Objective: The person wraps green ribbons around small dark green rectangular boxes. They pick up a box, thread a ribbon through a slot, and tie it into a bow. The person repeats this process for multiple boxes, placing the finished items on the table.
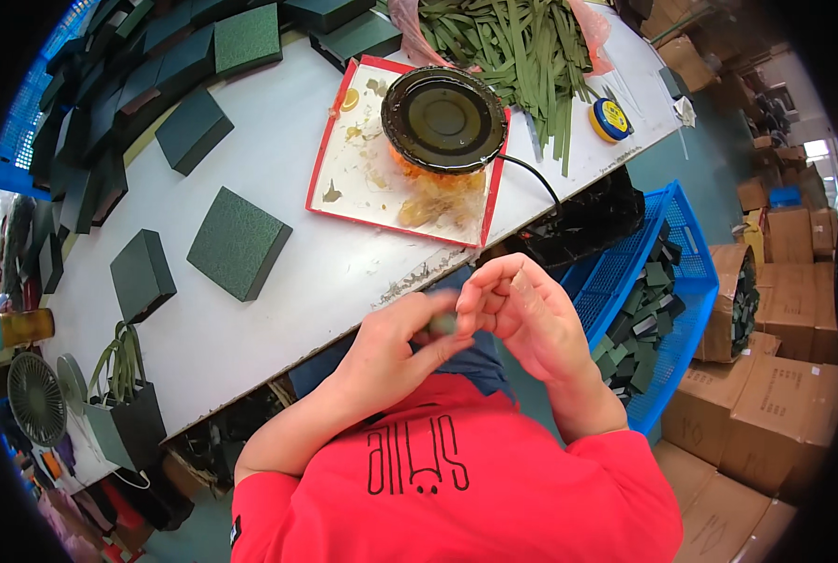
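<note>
One white table (198, 352) spans the far left; just off its near edge, the right hand (532, 324) curls, its grip unclear, beside the left hand (393, 342), whose fingers close around a blurred green piece (442, 325), probably light, stiffness uncertain, best pinched by its edges.

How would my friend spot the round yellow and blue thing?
Find the white table, then the heap of green strips on it. Just right of that heap sits a small round thing. Unlike the long, thin strips, it has a yellow side and blue on top.
</note>
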{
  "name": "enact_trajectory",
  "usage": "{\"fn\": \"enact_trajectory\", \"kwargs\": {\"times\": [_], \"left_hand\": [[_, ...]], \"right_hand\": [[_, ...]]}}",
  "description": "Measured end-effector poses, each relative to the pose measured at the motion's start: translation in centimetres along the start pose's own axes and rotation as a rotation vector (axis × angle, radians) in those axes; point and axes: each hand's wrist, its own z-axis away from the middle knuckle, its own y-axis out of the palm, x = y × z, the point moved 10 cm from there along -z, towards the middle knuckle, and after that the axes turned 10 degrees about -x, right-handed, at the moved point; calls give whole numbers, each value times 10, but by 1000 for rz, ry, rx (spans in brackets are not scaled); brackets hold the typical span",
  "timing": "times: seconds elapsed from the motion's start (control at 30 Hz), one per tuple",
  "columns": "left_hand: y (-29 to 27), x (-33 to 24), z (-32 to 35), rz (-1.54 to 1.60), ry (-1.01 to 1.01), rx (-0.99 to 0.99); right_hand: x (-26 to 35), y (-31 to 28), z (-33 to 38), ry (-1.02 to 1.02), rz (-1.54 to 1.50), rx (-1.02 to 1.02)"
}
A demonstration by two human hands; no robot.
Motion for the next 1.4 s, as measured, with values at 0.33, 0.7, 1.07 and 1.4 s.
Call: {"fn": "enact_trajectory", "kwargs": {"times": [0.33,0.7,1.07,1.4], "left_hand": [[-23,14,5,-121,-134,-51],[-8,36,6,4,-313,21],[32,62,33,-365,-394,465],[9,-5,6,-221,78,63]], "right_hand": [[172,-85,66,-1355,895,-1005],[10,38,-3,-662,909,132],[39,-36,-12,-452,-93,-245],[51,-47,2,-489,299,-339]]}}
